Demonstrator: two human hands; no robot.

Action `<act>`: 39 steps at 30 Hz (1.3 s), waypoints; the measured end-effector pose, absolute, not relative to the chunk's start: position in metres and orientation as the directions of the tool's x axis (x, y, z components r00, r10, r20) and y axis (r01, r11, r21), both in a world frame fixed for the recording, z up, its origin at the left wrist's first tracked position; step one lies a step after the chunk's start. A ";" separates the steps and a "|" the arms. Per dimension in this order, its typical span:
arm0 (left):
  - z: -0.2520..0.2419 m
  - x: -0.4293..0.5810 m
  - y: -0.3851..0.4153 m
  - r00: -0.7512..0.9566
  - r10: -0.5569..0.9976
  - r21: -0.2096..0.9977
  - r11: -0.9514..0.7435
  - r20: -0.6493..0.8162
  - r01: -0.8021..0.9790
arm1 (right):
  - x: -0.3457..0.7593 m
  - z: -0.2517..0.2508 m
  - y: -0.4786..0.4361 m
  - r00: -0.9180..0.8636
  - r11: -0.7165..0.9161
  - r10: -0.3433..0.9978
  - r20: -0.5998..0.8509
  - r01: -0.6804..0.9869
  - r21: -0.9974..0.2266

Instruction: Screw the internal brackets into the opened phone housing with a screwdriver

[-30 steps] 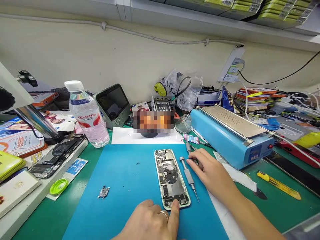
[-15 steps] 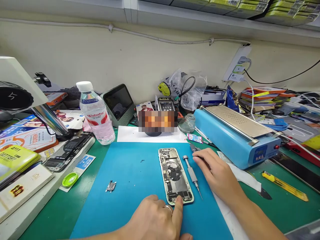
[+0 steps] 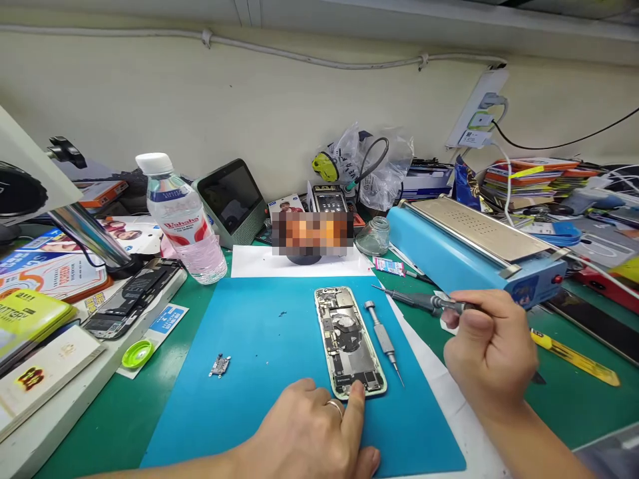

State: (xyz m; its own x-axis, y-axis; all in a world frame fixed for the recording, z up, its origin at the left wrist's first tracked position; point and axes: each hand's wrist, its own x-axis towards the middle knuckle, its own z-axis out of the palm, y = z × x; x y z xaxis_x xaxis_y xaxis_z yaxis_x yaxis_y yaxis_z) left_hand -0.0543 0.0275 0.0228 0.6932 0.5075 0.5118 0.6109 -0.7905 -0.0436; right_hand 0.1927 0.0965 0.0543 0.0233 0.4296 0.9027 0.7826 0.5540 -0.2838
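Observation:
An opened smartphone (image 3: 352, 342) lies on a blue mat (image 3: 239, 426), its inner parts showing. My left hand (image 3: 312, 429) rests at the phone's lower end, the stretched index finger pressing on it and the other fingers loosely bent. Above the mat's right edge, my right hand (image 3: 492, 346) is closed around a grey screwdriver (image 3: 419, 301), whose thin tip points left. A second screwdriver (image 3: 383, 339) lies on the mat close to the phone's right side. To the left on the mat is a small metal-and-board phone part (image 3: 219, 365), with tiny dark bits (image 3: 282, 314) farther back.
A blue heating plate device (image 3: 479, 239) stands at the back right, near a yellow cutter knife (image 3: 574, 358). A water bottle (image 3: 187, 229), a small screen (image 3: 232, 199), a glass jar (image 3: 375, 236) and a white ledge (image 3: 64, 392) with phone parts surround the mat.
My right hand has picked up the screwdriver from beside the mat and lifted it, turning it sideways. My left finger stays on the phone. The camera view has shifted slightly.

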 end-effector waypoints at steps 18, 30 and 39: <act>0.026 -0.058 0.025 0.711 0.534 0.032 -0.809 0.458 0.587 | 0.186 0.064 0.107 0.480 0.457 0.678 0.556 0.317 -0.831; 0.025 -0.059 0.027 0.703 0.512 0.049 -0.823 0.494 0.566 | 0.188 0.073 0.112 0.574 0.355 0.765 0.293 0.005 -0.935; 0.024 -0.060 0.026 0.717 0.517 0.055 -0.826 0.467 0.560 | 0.187 0.063 0.102 0.416 0.419 0.752 0.512 0.297 -0.858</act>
